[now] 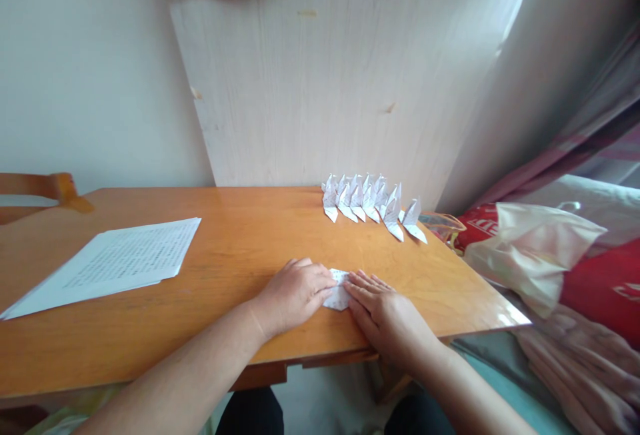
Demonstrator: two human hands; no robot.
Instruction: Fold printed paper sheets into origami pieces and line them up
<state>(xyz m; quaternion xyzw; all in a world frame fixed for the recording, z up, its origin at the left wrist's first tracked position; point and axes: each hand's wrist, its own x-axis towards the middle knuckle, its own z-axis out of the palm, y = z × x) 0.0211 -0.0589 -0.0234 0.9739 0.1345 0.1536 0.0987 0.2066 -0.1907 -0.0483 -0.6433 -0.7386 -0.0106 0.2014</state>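
Observation:
A small folded piece of printed white paper (338, 292) lies flat on the wooden table (240, 248), near its front edge. My left hand (299, 290) rests on the paper's left side, fingers pressed together. From the right, my right hand (381, 308) lies flat with its fingers stretched over the paper's right edge. Parts of the paper are hidden under the fingers of both hands. Several folded paper figures (370, 198) with upright points stand grouped at the back right of the table.
A stack of printed sheets (125, 255) lies on the table's left side. At the far left is a wooden chair back (30, 185). Bags, one white (535, 248), and cloth sit beyond the right edge. A pale board rises behind the table.

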